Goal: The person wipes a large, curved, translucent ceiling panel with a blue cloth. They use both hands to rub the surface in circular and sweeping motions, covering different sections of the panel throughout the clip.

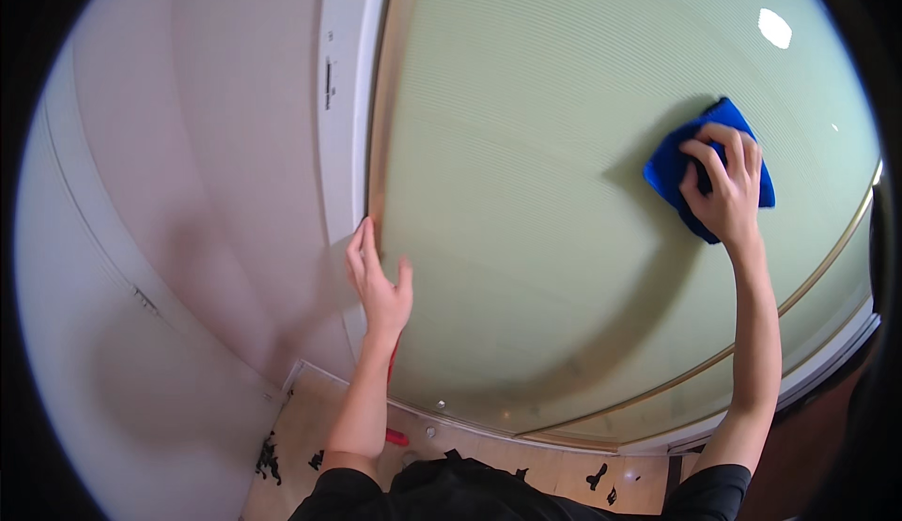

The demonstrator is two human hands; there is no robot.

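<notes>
A large pale green ribbed glass door panel [535,204] in a gold-coloured metal frame [386,98] fills the middle of the view. At the upper right, my right hand [729,176] presses a blue cloth [666,161] against the glass, its fingers bent over the bunched fabric. Over at the left edge of the panel, my left hand [380,285] rests its fingertips against the frame beside the white jamb, thumb spread apart, holding nothing. Part of a red object [396,437] shows below my left forearm, near the floor; its kind cannot be told.
A white door jamb [345,133] with a metal strike plate runs beside a pale wall [232,133]. Another white door [91,295] stands at the far left. Several dark scraps [268,459] lie on the light wood floor [296,415]. A gold rail [824,274] crosses at the right.
</notes>
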